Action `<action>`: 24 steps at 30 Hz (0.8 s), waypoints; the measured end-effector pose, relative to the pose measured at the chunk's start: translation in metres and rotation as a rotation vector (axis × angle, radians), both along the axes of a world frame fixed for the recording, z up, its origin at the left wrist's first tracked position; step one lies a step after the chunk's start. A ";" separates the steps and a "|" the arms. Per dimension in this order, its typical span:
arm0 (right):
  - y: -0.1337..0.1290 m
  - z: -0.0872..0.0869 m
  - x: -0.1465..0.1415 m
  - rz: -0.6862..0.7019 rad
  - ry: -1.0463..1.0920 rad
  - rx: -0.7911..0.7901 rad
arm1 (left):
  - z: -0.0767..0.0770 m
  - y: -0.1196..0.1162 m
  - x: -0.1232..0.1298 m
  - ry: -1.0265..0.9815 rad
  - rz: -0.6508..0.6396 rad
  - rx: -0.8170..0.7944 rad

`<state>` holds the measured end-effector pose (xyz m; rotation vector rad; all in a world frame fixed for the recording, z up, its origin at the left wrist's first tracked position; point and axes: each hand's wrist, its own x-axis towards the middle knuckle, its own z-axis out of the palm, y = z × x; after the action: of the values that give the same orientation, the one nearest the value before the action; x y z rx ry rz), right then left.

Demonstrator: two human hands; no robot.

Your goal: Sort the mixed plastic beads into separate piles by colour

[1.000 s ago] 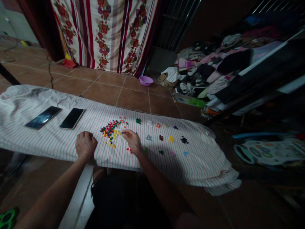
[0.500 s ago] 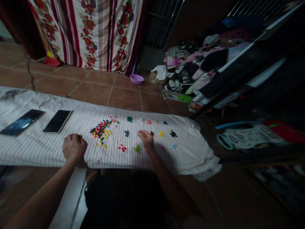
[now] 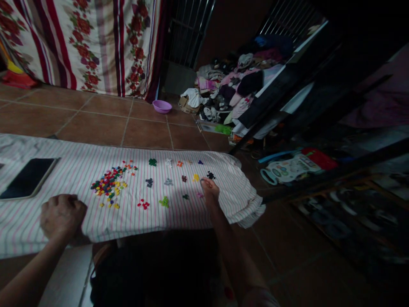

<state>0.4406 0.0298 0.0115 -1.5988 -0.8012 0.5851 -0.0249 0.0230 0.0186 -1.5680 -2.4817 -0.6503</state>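
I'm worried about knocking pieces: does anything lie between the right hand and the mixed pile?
Yes. From the right hand toward the mixed pile lie yellow pieces, dark red pieces, light grey pieces and dark grey pieces, all low on the striped cloth.

Can read no word, label, brand, number or sign anywhere in view. On the pale toy panel (image 3: 289, 168), can make out coloured patches only, too small and dim to read. On the dark phone screen (image 3: 28, 178), can find no legible character. On the cardboard box (image 3: 188, 105) beside the heaped clothes (image 3: 236, 81), and on the small coloured pieces (image 3: 110, 181), cannot tell whether printed.
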 end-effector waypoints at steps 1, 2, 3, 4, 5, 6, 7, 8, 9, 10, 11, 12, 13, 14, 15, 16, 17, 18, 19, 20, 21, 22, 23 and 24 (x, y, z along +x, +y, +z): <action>-0.001 0.001 0.001 0.001 -0.008 0.001 | -0.002 0.000 -0.001 0.011 -0.001 0.007; -0.001 0.001 0.001 0.009 -0.018 0.002 | -0.003 0.001 -0.002 0.021 0.000 0.014; -0.001 0.002 0.000 0.024 -0.030 -0.001 | -0.005 0.001 -0.002 0.028 0.000 0.020; 0.000 0.002 -0.003 0.039 -0.042 -0.006 | -0.005 0.002 -0.003 0.033 -0.003 0.021; 0.002 0.002 -0.006 0.049 -0.051 -0.012 | -0.005 0.002 -0.003 0.035 -0.007 0.017; 0.005 0.001 -0.010 0.057 -0.056 -0.011 | -0.005 0.002 -0.003 0.035 -0.007 0.012; 0.008 0.001 -0.014 0.068 -0.059 -0.002 | -0.004 0.002 -0.002 0.032 -0.005 0.009; 0.011 0.000 -0.019 0.083 -0.065 0.013 | -0.003 0.002 -0.002 0.025 -0.005 0.005; 0.014 -0.001 -0.023 0.106 -0.075 0.027 | -0.001 0.001 -0.001 0.017 -0.004 0.002; 0.017 -0.003 -0.028 0.131 -0.088 0.037 | 0.000 0.001 0.000 0.007 -0.003 0.002; 0.020 -0.004 -0.033 0.158 -0.102 0.040 | 0.002 0.001 0.001 -0.001 -0.002 0.004; 0.022 -0.005 -0.037 0.184 -0.119 0.038 | 0.003 0.000 0.001 -0.009 -0.003 0.003; 0.024 -0.006 -0.042 0.202 -0.136 0.032 | 0.004 0.000 0.002 -0.015 -0.002 0.003; 0.026 -0.007 -0.046 0.214 -0.152 0.027 | 0.005 0.000 0.002 -0.021 0.000 0.002; 0.027 -0.007 -0.050 0.223 -0.166 0.025 | 0.005 0.001 0.002 -0.024 0.001 0.004; 0.028 -0.008 -0.054 0.231 -0.179 0.025 | 0.005 0.001 0.001 -0.028 0.000 0.007; 0.029 -0.007 -0.058 0.241 -0.191 0.024 | 0.005 0.001 0.001 -0.032 -0.001 0.010; 0.029 -0.007 -0.061 0.252 -0.200 0.022 | 0.004 0.001 0.001 -0.032 -0.006 0.012; 0.030 -0.006 -0.065 0.265 -0.205 0.018 | 0.004 0.001 0.000 -0.030 -0.011 0.012; 0.031 -0.006 -0.068 0.280 -0.210 0.013 | 0.003 0.001 0.000 -0.027 -0.014 0.011; 0.031 -0.005 -0.071 0.297 -0.214 0.009 | 0.002 0.002 0.000 -0.021 -0.014 0.010; 0.032 -0.005 -0.074 0.310 -0.217 0.007 | 0.001 0.002 -0.001 -0.013 -0.012 0.014; 0.033 -0.005 -0.077 0.320 -0.220 0.009 | 0.000 0.002 -0.001 -0.001 -0.013 0.022; 0.035 -0.004 -0.080 0.329 -0.221 0.014 | -0.001 0.002 -0.001 0.013 -0.013 0.033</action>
<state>0.3605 0.0645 0.0071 -1.5469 -1.2460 0.6393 -0.0258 0.0246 0.0175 -1.5735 -2.4406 -0.6769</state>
